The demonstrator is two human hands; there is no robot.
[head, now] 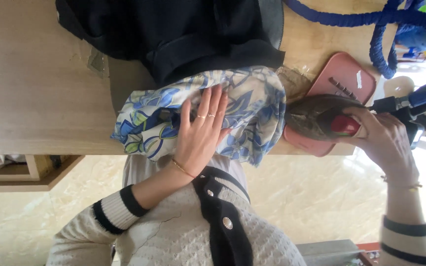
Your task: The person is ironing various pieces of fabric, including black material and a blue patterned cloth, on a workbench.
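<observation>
Two hands at work, both on the wooden table (30, 74). L to R:

- Black garment (183, 34), heaped at the far edge, prob. pushed back to leave working room.
- Blue floral cloth (252, 108), bunched at the near edge and partly under the black item.
- Left hand (200, 138), flat on the cloth with fingers spread and nothing gripped. Appears to be pinning the fabric so it won't slide.
- Iron (316, 118), just beside the cloth's right end, soleplate tipped toward the camera, over a pink rest pad (343, 74). Pad likely there to spare the tabletop.
- Right hand (385, 143), fingers closed round the iron's handle.
- Blue braided cord (351, 18), looped at the far right, approx. clear of the cloth.
</observation>
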